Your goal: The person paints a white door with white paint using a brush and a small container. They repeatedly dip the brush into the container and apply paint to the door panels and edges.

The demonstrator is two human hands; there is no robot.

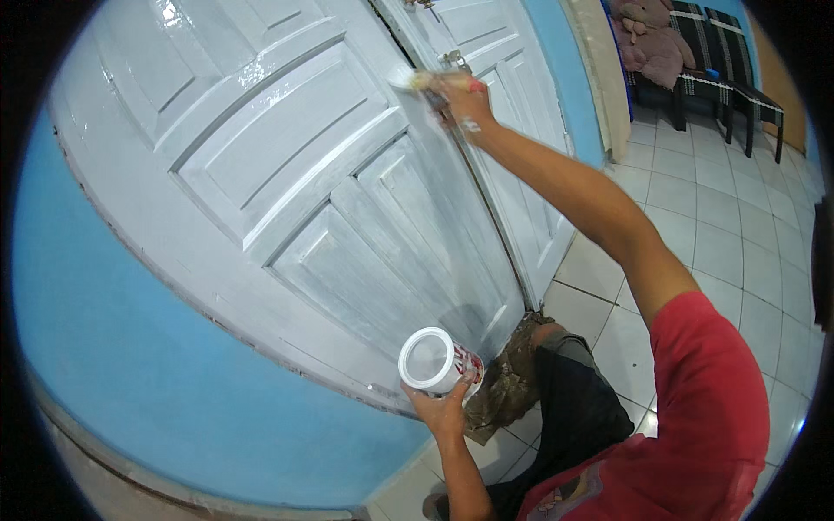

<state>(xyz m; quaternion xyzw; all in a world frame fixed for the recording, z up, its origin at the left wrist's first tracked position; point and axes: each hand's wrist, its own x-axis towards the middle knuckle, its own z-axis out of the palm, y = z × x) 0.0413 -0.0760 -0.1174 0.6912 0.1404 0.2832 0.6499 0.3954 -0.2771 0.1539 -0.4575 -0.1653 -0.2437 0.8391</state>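
A paintbrush (412, 81) with white paint on its bristles is in my right hand (464, 101), its tip at the upper right edge of a white panelled door (287, 130). That hand is slightly blurred. Low in front of the door, my left hand (445, 409) grips a white paint can (470, 366), tilted with its round opening towards me. The door's upper part shines, while its lower panels look greyish and streaked. A second white door leaf (479, 39) stands beside it, with a metal latch (455, 61) near my right hand.
A stained brown cloth (502, 397) lies on the tiled floor (586, 267) at the door's foot, beside my leg. Blue wall (163, 352) borders the door. At the upper right are a cream curtain (589, 71), dark chairs (749, 91) and a pink teddy bear (651, 49).
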